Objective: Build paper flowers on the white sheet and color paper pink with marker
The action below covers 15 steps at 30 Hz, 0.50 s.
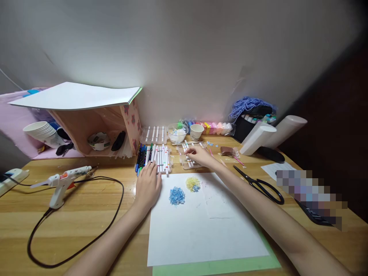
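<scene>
My left hand lies palm down at the front edge of a clear case of markers. Its fingers are stretched out, with the tips at the ends of the pens. My right hand reaches over a second clear case with a few white markers in it. Thumb and forefinger are pinched at one white marker. Below the hands, white paper carries a heap of blue shreds and a yellow heap with some blue at its edge.
A glue gun and its looping cord lie left. Black scissors are right of the paper. Behind stand a glass bowl, a paper cup, another marker case and white rolls. A pink box stands back left.
</scene>
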Motion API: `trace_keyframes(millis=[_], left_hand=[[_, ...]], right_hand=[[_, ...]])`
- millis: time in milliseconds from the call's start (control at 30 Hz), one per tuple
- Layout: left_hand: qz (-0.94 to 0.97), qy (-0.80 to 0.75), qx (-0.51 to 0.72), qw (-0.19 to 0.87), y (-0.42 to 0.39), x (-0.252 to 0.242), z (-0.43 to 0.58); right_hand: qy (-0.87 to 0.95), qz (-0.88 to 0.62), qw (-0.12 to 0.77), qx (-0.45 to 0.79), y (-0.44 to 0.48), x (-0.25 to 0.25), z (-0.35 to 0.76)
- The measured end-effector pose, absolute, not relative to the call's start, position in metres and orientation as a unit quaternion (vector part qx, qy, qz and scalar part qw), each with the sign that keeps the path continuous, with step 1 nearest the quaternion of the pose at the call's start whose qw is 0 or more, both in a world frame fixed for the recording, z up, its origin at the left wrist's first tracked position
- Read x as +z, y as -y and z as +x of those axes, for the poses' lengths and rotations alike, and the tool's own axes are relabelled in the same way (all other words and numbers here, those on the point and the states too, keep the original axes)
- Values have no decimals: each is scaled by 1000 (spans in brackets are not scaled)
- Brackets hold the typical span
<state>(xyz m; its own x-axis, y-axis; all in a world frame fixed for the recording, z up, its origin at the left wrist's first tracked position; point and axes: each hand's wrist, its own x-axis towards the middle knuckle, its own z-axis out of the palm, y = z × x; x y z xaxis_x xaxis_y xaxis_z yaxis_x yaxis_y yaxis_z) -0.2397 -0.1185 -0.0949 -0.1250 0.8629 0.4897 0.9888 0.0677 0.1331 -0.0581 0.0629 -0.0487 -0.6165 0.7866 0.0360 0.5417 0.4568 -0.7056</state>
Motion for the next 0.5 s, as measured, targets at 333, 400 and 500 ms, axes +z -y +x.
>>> trace_keyframes(millis=[333, 400, 500], left_hand=[[-604, 752, -226, 139, 120, -93, -235], [-597, 756, -229, 140, 119, -93, -236], [-587, 763, -232, 140, 119, -95, -238]], right_hand=[[919, -276, 99, 264, -28, -29, -128], [934, -259, 73, 234, -23, -27, -141], [950, -242, 27, 194, -17, -26, -157]])
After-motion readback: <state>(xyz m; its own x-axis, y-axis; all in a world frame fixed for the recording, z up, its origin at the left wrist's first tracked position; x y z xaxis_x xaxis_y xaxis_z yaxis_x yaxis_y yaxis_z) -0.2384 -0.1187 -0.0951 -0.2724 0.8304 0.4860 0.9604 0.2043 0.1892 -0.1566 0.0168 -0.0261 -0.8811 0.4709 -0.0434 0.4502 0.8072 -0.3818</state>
